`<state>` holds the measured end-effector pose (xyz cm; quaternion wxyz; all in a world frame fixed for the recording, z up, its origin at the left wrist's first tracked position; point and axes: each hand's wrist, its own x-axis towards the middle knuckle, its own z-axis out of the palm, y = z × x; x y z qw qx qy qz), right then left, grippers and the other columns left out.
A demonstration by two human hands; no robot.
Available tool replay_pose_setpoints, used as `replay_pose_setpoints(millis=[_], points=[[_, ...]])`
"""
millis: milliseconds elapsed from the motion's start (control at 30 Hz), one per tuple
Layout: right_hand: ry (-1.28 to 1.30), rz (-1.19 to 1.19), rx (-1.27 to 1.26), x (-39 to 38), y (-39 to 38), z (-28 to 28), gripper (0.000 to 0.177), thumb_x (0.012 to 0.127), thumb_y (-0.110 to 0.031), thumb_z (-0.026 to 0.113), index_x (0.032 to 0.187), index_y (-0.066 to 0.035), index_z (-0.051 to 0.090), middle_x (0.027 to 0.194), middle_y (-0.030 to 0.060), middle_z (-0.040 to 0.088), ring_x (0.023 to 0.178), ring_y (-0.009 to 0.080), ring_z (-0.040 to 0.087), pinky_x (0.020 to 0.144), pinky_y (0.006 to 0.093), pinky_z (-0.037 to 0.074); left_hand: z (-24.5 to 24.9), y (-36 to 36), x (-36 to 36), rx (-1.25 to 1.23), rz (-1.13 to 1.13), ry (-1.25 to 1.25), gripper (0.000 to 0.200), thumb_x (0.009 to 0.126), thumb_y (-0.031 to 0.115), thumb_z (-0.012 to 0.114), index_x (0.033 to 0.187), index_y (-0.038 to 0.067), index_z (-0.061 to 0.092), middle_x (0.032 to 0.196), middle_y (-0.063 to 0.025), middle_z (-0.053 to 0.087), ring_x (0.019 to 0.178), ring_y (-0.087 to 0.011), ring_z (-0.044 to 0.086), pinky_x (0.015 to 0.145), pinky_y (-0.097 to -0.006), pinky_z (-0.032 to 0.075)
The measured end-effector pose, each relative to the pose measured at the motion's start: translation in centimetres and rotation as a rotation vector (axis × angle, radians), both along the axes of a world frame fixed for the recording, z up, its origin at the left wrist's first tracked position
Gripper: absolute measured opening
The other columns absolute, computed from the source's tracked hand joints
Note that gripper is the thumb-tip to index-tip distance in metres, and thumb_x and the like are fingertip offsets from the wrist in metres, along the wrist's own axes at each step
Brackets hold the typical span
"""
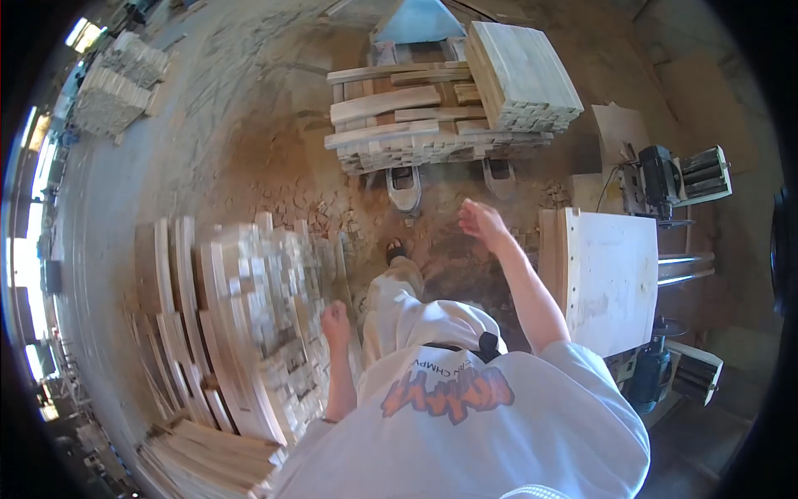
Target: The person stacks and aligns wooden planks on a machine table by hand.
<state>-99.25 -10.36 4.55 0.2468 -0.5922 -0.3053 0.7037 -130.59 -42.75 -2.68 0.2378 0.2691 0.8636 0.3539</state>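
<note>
My left hand (335,324) hangs low beside a tall stack of wooden boards (266,308), apart from it as far as I can see. Its fingers are curled in, with nothing visible in them. My right hand (482,221) is held out ahead of me, fingers loosely bent and apart, holding nothing. Nearest to it on the right is a machine table (613,279) with a pale flat top. Ahead lies a pallet jack with two forks (405,191) under a load of wooden planks (399,104).
A neat block of boards (525,71) sits on the load's right side. Wood scraps (291,195) litter the floor. Motors (661,179) stand at the right, one with a roller unit (705,175). More stacked lumber (112,96) is at the far left.
</note>
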Motion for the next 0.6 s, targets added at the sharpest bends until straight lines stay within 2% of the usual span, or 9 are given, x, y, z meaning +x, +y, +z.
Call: replay_pose_setpoints(millis=[100, 167, 233, 267, 333, 367, 500, 567, 600], points=[[-0.055, -0.151, 0.105, 1.7, 7.4, -0.1, 0.038, 0.092, -0.038, 0.065, 0.114, -0.006, 0.063, 0.099, 0.0045, 0.068, 0.084, 0.0159, 0.065, 0.074, 0.0325, 0.054, 0.8, 14.8, -3.8, 0.143, -0.234, -0.019, 0.022, 0.089, 0.018, 0.068, 0.102, 0.000, 0.067, 0.100, -0.0185, 0.065, 0.090, -0.0308, 0.063, 0.085, -0.0385, 0.051], [0.020, -0.381, 0.011, 3.1, 10.5, -0.5, 0.036, 0.092, -0.037, 0.065, 0.113, -0.007, 0.064, 0.096, 0.0043, 0.067, 0.081, 0.0154, 0.065, 0.070, 0.0309, 0.054, 4.9, 25.0, -4.1, 0.186, -0.476, 0.130, 0.020, 0.088, 0.017, 0.068, 0.102, 0.002, 0.067, 0.093, -0.0168, 0.067, 0.088, -0.0321, 0.062, 0.083, -0.0402, 0.048], [0.193, -0.573, -0.088, 5.6, 13.8, -4.5, 0.044, 0.093, -0.042, 0.062, 0.118, -0.006, 0.061, 0.099, 0.0057, 0.067, 0.084, 0.0172, 0.065, 0.072, 0.0318, 0.054, 7.3, 35.0, -3.6, 0.176, -0.617, 0.111, 0.019, 0.089, 0.018, 0.067, 0.100, 0.003, 0.066, 0.099, -0.0168, 0.067, 0.098, -0.0324, 0.061, 0.090, -0.0414, 0.046], [0.202, -0.605, -0.103, 6.0, 15.6, -6.4, 0.044, 0.093, -0.042, 0.062, 0.118, -0.006, 0.061, 0.099, 0.0057, 0.067, 0.084, 0.0172, 0.065, 0.072, 0.0318, 0.054, 7.2, 39.5, -3.6, 0.168, -0.736, 0.239, 0.021, 0.089, 0.020, 0.067, 0.101, 0.003, 0.065, 0.104, -0.0175, 0.066, 0.104, -0.0336, 0.058, 0.093, -0.0421, 0.045], [0.259, -0.894, -0.285, 7.3, 19.6, -10.3, 0.054, 0.094, -0.050, 0.057, 0.124, -0.005, 0.057, 0.104, 0.0066, 0.066, 0.088, 0.0187, 0.064, 0.075, 0.0339, 0.052, 8.3, 47.9, -1.7, 0.201, -0.838, 0.251, 0.027, 0.090, 0.022, 0.067, 0.108, 0.002, 0.063, 0.107, -0.0191, 0.064, 0.108, -0.0357, 0.056, 0.098, -0.0427, 0.043], [0.249, -0.893, -0.312, 8.0, 24.3, -14.8, 0.076, 0.094, -0.057, 0.049, 0.146, -0.003, 0.037, 0.141, 0.0127, 0.050, 0.120, 0.0301, 0.054, 0.103, 0.0408, 0.043, 9.4, 54.0, 1.2, 0.200, -0.836, 0.265, 0.028, 0.091, 0.023, 0.066, 0.110, 0.003, 0.062, 0.107, -0.0181, 0.065, 0.107, -0.0340, 0.057, 0.095, -0.0418, 0.045], [0.112, -0.867, -0.377, 8.3, 32.4, -24.2, 0.073, 0.094, -0.060, 0.048, 0.138, -0.002, 0.048, 0.131, 0.0138, 0.057, 0.109, 0.0253, 0.057, 0.091, 0.0383, 0.047, 8.0, 65.1, 9.7, 0.036, -0.781, -0.017, 0.036, 0.094, 0.026, 0.064, 0.121, 0.004, 0.058, 0.112, -0.0139, 0.066, 0.096, -0.0219, 0.064, 0.079, -0.0349, 0.053], [0.049, -0.857, -0.362, 8.6, 36.8, -27.6, 0.069, 0.093, -0.063, 0.047, 0.125, -0.002, 0.057, 0.113, 0.0109, 0.061, 0.088, 0.0193, 0.056, 0.075, 0.0330, 0.046, 3.9, 69.6, 14.1, -0.026, -0.849, -0.061, 0.042, 0.094, 0.030, 0.064, 0.127, 0.005, 0.055, 0.114, -0.0141, 0.065, 0.100, -0.0214, 0.063, 0.083, -0.0349, 0.053], [0.058, -0.894, -0.384, 8.6, 38.9, -28.6, 0.069, 0.093, -0.063, 0.047, 0.125, -0.002, 0.057, 0.113, 0.0109, 0.061, 0.088, 0.0193, 0.056, 0.075, 0.0330, 0.046, 3.8, 72.0, 17.2, -0.057, -0.864, -0.134, 0.048, 0.094, 0.033, 0.064, 0.129, 0.003, 0.053, 0.117, -0.0150, 0.063, 0.104, -0.0219, 0.062, 0.087, -0.0357, 0.052]])
